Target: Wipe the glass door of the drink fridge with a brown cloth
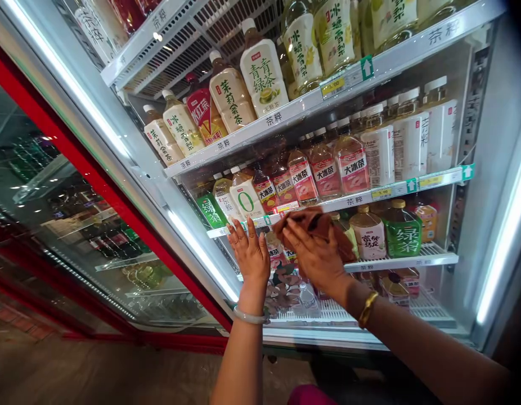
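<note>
Holding a brown cloth (311, 218) under flattened fingers at the shelf edge (354, 201), the right hand (318, 257) seems mid-wipe, the left hand (251, 254) spread near the bottles (246, 198); another stroke would need light, level pressure.

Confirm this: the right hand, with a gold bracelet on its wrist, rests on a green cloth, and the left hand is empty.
Wrong colour: the head view shows the right hand on a brown cloth, not green. The gold bracelet and the empty left hand are right.
</note>
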A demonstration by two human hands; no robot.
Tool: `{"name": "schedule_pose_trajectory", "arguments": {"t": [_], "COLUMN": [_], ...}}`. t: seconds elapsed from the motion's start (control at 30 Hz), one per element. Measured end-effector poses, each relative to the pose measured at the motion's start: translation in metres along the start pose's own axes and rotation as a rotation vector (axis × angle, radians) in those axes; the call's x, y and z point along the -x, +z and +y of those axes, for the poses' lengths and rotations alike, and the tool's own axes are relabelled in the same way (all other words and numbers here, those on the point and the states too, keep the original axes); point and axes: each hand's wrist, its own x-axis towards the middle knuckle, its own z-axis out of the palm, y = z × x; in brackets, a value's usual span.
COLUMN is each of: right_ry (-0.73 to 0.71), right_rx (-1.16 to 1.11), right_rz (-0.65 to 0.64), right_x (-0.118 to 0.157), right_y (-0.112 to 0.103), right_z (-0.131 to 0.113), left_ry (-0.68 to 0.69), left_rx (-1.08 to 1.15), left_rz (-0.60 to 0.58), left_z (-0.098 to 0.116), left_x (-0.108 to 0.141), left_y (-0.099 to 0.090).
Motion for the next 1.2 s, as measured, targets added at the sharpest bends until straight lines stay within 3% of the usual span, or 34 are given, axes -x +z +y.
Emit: {"name": "schedule_pose_trajectory", "arguments": {"t": [0.13, 0.3, 0.43, 0.53, 0.6, 0.7, 0.83, 0.9, 1.07, 1.2], "right_ry": [-0.144, -0.092, 0.006, -0.089, -0.195, -0.27, -0.203, -0.118, 0.102, -0.024], "right_rx": [-0.089, -0.09, -0.01, 0.048, 0.068, 0.092, 0.154, 0.151, 0.134, 0.12], "right_rz": [0.017, 0.029, -0.023, -0.008, -0.015, -0.002, 0.051, 0.062, 0.071, 0.078], "right_x": [-0.021, -0.071, -0.043, -0.007, 0.003, -0.009, -0.038, -0.038, 0.012, 0.047], "right_y": [0.024, 0.012, 0.003, 0.012, 0.017, 0.009, -0.024, -0.043, -0.074, -0.081], "right_z": [-0.03, -0.024, -0.002, 0.007, 0.01, 0.017, 0.044, 0.064, 0.105, 0.132], "left_ry": [0.029, 0.058, 0.071, 0.046, 0.036, 0.052, -0.006, -0.018, 0.139, 0.135], "left_rx": [-0.017, -0.009, 0.058, 0.116, 0.137, 0.146, 0.131, 0.116, 0.172, 0.231], "left_rz": [-0.034, -0.065, -0.022, -0.007, -0.004, 0.004, -0.001, 0.014, -0.004, 0.03], "left_z": [-0.01, -0.024, -0.022, -0.011, 0.0, 0.019, 0.054, 0.077, 0.141, 0.177], "left_x": [0.002, -0.004, -0.003, 0.001, 0.004, 0.003, -0.007, -0.01, 0.007, 0.021], "left_y": [-0.004, -0.01, -0.002, 0.009, 0.014, 0.016, 0.015, 0.016, 0.033, 0.053]}}
